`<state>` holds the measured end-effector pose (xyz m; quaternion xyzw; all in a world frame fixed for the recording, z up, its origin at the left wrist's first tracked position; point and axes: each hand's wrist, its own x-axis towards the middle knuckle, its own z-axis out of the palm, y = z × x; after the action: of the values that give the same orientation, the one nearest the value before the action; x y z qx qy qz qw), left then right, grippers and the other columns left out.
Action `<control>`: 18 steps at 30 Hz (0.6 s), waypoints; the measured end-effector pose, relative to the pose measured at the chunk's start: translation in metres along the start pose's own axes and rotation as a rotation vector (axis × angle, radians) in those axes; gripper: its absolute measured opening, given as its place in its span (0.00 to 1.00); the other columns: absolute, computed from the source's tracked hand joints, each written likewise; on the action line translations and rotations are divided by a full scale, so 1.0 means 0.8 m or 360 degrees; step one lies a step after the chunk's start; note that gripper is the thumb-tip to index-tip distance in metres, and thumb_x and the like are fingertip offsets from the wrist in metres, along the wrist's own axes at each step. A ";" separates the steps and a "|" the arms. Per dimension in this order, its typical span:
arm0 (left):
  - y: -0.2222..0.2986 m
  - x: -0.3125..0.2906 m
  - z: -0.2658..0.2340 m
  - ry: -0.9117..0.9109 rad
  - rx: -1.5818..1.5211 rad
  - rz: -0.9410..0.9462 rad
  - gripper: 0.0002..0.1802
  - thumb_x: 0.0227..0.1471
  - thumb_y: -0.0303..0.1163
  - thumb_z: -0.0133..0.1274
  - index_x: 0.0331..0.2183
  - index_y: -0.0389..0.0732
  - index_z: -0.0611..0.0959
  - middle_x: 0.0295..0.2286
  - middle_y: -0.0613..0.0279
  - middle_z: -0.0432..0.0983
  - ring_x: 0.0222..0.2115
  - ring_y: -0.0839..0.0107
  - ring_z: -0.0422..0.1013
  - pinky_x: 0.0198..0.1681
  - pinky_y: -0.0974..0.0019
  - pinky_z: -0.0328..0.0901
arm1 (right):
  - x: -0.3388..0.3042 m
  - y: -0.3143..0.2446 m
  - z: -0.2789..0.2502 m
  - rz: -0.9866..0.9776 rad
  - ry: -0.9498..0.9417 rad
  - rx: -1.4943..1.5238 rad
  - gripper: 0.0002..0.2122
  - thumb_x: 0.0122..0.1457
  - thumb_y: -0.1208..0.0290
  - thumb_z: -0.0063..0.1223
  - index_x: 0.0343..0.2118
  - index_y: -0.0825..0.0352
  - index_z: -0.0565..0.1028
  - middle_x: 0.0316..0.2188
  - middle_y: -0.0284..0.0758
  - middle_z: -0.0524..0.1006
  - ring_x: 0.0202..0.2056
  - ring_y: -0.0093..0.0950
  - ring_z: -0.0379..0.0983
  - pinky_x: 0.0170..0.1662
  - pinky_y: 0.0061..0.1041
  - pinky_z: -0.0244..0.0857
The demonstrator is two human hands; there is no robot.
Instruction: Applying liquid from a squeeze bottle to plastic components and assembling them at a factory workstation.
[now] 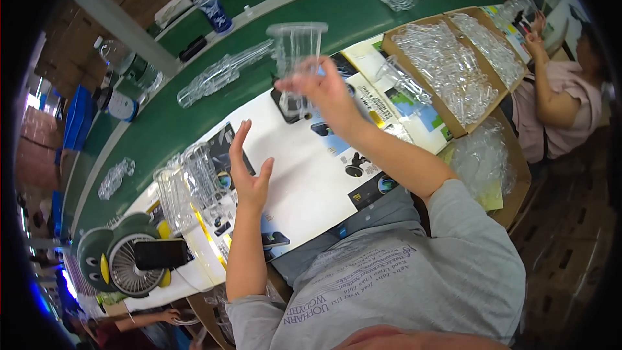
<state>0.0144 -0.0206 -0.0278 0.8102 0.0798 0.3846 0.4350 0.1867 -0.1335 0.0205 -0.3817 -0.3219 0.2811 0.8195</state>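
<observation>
My right hand (322, 87) is raised over the far part of the white work surface, its fingers blurred by motion. They overlap a clear plastic piece (299, 42) with a wide rim at its top, which is blurred too and appears to be in their grip. Just beyond the hand is a small black object (285, 105), partly hidden. My left hand (249, 178) is held up nearer to me, fingers stretched and thumb apart, with nothing in it. To its left, several clear plastic pieces (188, 188) stand together on printed card.
A green conveyor (155, 133) curves behind the work surface, with clear plastic pieces (223, 76) lying on it. Cardboard boxes (463, 126) of small clear parts stand at right. A green fan (133, 262) with a phone is at left. Bottles (210, 6) stand beyond; co-workers sit around.
</observation>
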 end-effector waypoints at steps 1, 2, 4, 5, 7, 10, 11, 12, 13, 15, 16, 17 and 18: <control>0.002 -0.001 -0.001 0.0014 0.0033 0.0017 0.32 0.47 0.37 0.52 0.52 0.35 0.63 0.51 0.51 0.61 0.55 0.58 0.55 0.58 0.59 0.46 | 0.011 -0.017 -0.007 0.0081 0.0094 -0.0006 0.15 0.57 0.68 0.49 0.44 0.66 0.60 0.38 0.41 0.73 0.40 0.28 0.71 0.46 0.27 0.64; 0.004 -0.001 -0.001 -0.0003 0.0012 0.0039 0.32 0.47 0.37 0.52 0.52 0.35 0.63 0.51 0.51 0.61 0.55 0.58 0.55 0.58 0.59 0.46 | 0.019 -0.039 -0.015 0.0075 0.0149 -0.0014 0.16 0.56 0.69 0.49 0.45 0.66 0.61 0.38 0.39 0.73 0.40 0.26 0.71 0.44 0.26 0.65; 0.008 -0.001 -0.002 -0.0077 0.0150 -0.0009 0.29 0.53 0.37 0.45 0.53 0.35 0.59 0.52 0.49 0.58 0.55 0.58 0.53 0.59 0.56 0.45 | 0.039 -0.070 -0.043 0.0031 0.0301 -0.0169 0.18 0.55 0.68 0.51 0.46 0.67 0.62 0.38 0.37 0.73 0.39 0.25 0.71 0.43 0.25 0.66; 0.009 -0.001 0.001 -0.0063 0.0159 0.0006 0.25 0.54 0.36 0.43 0.52 0.35 0.61 0.52 0.50 0.59 0.55 0.59 0.54 0.58 0.57 0.46 | 0.053 -0.084 -0.064 0.0008 0.0322 -0.0290 0.18 0.55 0.67 0.52 0.46 0.67 0.64 0.37 0.36 0.73 0.39 0.24 0.71 0.42 0.24 0.66; 0.013 -0.001 0.000 -0.0074 0.0195 -0.0003 0.25 0.54 0.36 0.42 0.51 0.36 0.62 0.52 0.50 0.60 0.55 0.60 0.55 0.58 0.58 0.46 | 0.086 -0.105 -0.113 -0.0051 0.0350 -0.0332 0.18 0.53 0.65 0.55 0.44 0.68 0.67 0.35 0.35 0.73 0.36 0.23 0.71 0.40 0.23 0.67; 0.011 0.000 0.005 -0.0085 0.0213 -0.0008 0.23 0.54 0.35 0.42 0.50 0.36 0.64 0.51 0.51 0.61 0.54 0.60 0.56 0.57 0.59 0.48 | 0.144 -0.139 -0.219 0.0126 0.0487 -0.0016 0.15 0.52 0.64 0.56 0.39 0.68 0.71 0.28 0.32 0.73 0.28 0.22 0.71 0.31 0.22 0.69; 0.008 0.000 0.005 -0.0087 0.0205 -0.0001 0.22 0.54 0.35 0.42 0.50 0.37 0.65 0.51 0.51 0.62 0.54 0.60 0.56 0.57 0.59 0.48 | 0.160 -0.146 -0.241 0.0102 0.0668 -0.0020 0.14 0.51 0.63 0.56 0.37 0.67 0.72 0.26 0.32 0.73 0.26 0.22 0.70 0.28 0.22 0.69; 0.007 0.000 0.004 -0.0080 0.0206 -0.0005 0.22 0.54 0.35 0.42 0.50 0.37 0.65 0.51 0.51 0.62 0.54 0.60 0.56 0.57 0.59 0.48 | 0.173 -0.150 -0.259 0.0078 0.0848 -0.0022 0.14 0.51 0.63 0.57 0.34 0.67 0.72 0.25 0.31 0.72 0.23 0.22 0.69 0.26 0.22 0.68; 0.006 0.000 0.002 -0.0084 0.0227 -0.0015 0.22 0.54 0.34 0.42 0.50 0.37 0.65 0.51 0.51 0.62 0.53 0.60 0.57 0.56 0.59 0.49 | 0.183 -0.153 -0.276 0.0082 0.0841 -0.0023 0.14 0.51 0.63 0.57 0.34 0.67 0.72 0.25 0.31 0.72 0.23 0.22 0.69 0.26 0.22 0.68; 0.004 0.001 0.001 -0.0082 0.0243 -0.0011 0.22 0.53 0.34 0.42 0.49 0.38 0.66 0.50 0.51 0.63 0.53 0.60 0.57 0.56 0.59 0.49 | 0.199 -0.158 -0.306 0.0083 0.1251 -0.0319 0.13 0.49 0.61 0.58 0.31 0.65 0.71 0.25 0.33 0.73 0.24 0.23 0.70 0.27 0.23 0.69; 0.003 0.000 0.000 -0.0080 0.0254 -0.0032 0.21 0.53 0.34 0.42 0.49 0.38 0.66 0.50 0.51 0.63 0.53 0.60 0.58 0.56 0.59 0.49 | 0.208 -0.154 -0.315 0.0081 0.1249 -0.0318 0.13 0.49 0.61 0.58 0.31 0.65 0.71 0.25 0.33 0.73 0.24 0.23 0.70 0.27 0.23 0.69; 0.002 0.000 -0.001 -0.0080 0.0268 -0.0052 0.21 0.53 0.34 0.42 0.49 0.38 0.67 0.50 0.51 0.63 0.53 0.60 0.58 0.55 0.60 0.50 | 0.216 -0.148 -0.324 0.0035 0.1269 -0.0272 0.15 0.48 0.61 0.59 0.32 0.66 0.71 0.26 0.34 0.73 0.25 0.24 0.71 0.29 0.25 0.69; 0.001 0.001 -0.002 -0.0078 0.0272 -0.0050 0.21 0.53 0.34 0.42 0.49 0.38 0.67 0.50 0.51 0.63 0.53 0.60 0.58 0.55 0.60 0.50 | 0.226 -0.142 -0.334 -0.0012 0.1290 -0.0223 0.17 0.47 0.60 0.60 0.33 0.67 0.71 0.27 0.34 0.74 0.26 0.25 0.72 0.30 0.26 0.69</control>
<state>0.0135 -0.0198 -0.0259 0.8522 0.1142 0.3495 0.3721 0.5239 -0.1869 0.0349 -0.5152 0.0072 0.0825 0.8531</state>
